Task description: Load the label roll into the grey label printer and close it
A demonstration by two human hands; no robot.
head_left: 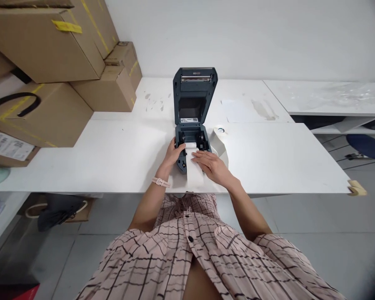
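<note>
A dark label printer (192, 89) stands on the white table with its lid swung up. From its inside a white strip of label paper (194, 177) runs over the front and down towards the table's near edge. My left hand (172, 154) is at the printer's left side, its fingers around the outer wall and the thumb reaching in beside the paper. Across the strip lies my right hand (212, 166), fingers stretched out and the tips touching the paper. Whatever lies under that palm is hidden. A loose roll of backing paper (218, 146) curls just right of the printer.
Cardboard boxes (59, 112) are stacked at the left, against the wall. A black looped band (31, 100) rests on one of them. A thin sheet (236, 110) lies behind the printer to the right. Tan tape (358, 188) hangs on the table's right corner.
</note>
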